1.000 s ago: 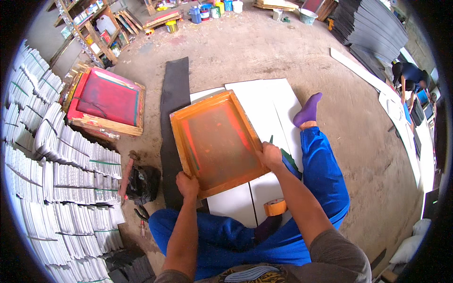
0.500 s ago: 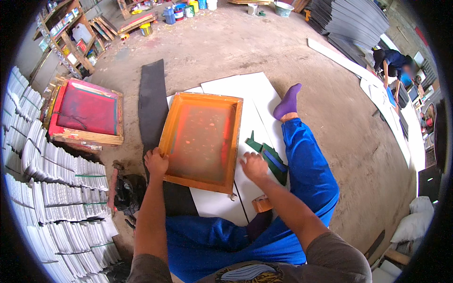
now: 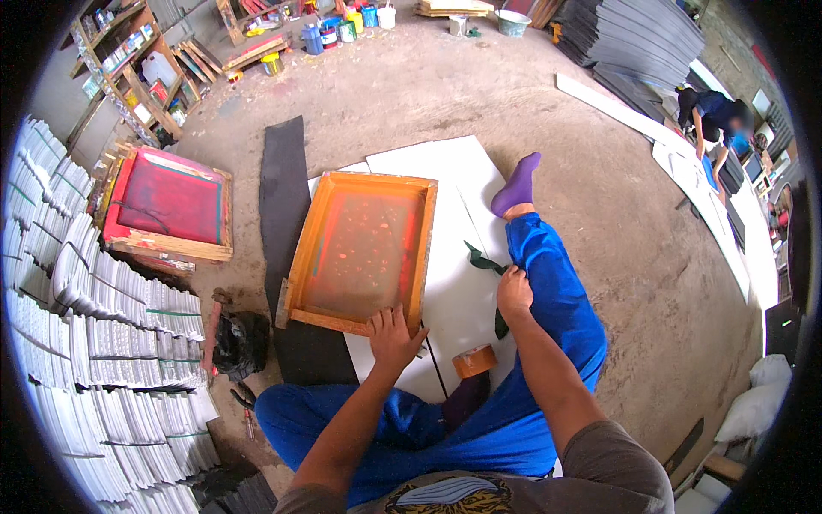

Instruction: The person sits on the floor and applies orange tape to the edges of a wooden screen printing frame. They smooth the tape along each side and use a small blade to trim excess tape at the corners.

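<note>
A wooden screen-printing frame (image 3: 411, 283), stained orange with a murky reddish mesh (image 3: 364, 248), lies on white sheets (image 3: 467, 201). My left hand (image 3: 394, 340) rests at its near edge by the right corner, fingers spread and holding nothing. To the right of the frame, my right hand (image 3: 514, 293) is closed on a dark green strip (image 3: 485, 259); one end sticks out beyond my fingers and more green shows below the hand. My palm hides the middle of the strip. Between my forearms, a roll of brown tape (image 3: 474, 361) sits by my folded leg.
Black sheeting (image 3: 287, 180) runs under the frame's left side. Further left are a red-meshed screen frame (image 3: 171, 201) and tall stacks of white sheets (image 3: 128, 351). A black bag (image 3: 240, 343) lies near my knee. Paint pots (image 3: 330, 36) line the back; a person (image 3: 715, 116) bends at far right.
My left hand has moved from the frame's left side to its near right corner. My right hand has shifted right and grasped the green strip, lifting it from its flat place.
</note>
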A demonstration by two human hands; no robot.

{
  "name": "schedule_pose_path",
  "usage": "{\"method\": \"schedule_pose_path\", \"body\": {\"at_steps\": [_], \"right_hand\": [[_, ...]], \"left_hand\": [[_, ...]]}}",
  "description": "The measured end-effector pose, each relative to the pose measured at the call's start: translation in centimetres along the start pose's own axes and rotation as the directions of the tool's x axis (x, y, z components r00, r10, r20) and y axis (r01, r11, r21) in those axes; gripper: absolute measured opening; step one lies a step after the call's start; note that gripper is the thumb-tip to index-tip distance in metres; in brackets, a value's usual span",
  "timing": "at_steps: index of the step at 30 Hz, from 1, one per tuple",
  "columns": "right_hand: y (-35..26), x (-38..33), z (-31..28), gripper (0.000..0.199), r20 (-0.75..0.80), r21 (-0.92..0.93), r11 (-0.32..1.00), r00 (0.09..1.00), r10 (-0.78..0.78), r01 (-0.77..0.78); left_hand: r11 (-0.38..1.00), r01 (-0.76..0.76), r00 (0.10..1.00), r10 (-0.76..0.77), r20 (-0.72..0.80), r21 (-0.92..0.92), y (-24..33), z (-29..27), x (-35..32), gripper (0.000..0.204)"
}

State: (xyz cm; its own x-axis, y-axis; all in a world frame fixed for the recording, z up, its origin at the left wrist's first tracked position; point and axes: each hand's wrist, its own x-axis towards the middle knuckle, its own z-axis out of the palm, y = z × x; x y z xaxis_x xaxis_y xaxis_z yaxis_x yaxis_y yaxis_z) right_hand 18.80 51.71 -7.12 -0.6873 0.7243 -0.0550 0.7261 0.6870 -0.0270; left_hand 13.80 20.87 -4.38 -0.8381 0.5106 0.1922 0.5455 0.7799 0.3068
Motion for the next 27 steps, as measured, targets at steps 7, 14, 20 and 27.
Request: {"method": "schedule_pose_path", "body": {"at_steps": [7,14,20,27], "right_hand": [[-1.2,-0.9,-2.2,0.043,-0.012,0.066,0.998,1.0,-0.013,0.014],[-6.3,-0.9,-4.6,0.065,0.011,0.201,0.913,0.931,-0.365,0.356],[-11.1,0.4,-2.6,0.071,-0.039,-0.088,0.628,0.628,-0.778,0.773],[-11.8,-1.2,-0.2,0.043,-0.011,-0.142,0.635,0.641,-0.768,0.759]], "left_hand": [[0.996,0.086,0.963,-0.09,0.253,0.027,0.1,2.4,1.8,0.057],[0.994,-0.111,0.957,0.105,0.271,0.009,-7.6,-0.5,-1.2,0.06],[0.976,-0.214,0.877,0.181,0.445,0.026,-13.4,-3.4,-0.7,0.063],[0.958,-0.251,0.931,0.201,0.304,0.137,-15.4,-5.9,1.4,0.048]]}}
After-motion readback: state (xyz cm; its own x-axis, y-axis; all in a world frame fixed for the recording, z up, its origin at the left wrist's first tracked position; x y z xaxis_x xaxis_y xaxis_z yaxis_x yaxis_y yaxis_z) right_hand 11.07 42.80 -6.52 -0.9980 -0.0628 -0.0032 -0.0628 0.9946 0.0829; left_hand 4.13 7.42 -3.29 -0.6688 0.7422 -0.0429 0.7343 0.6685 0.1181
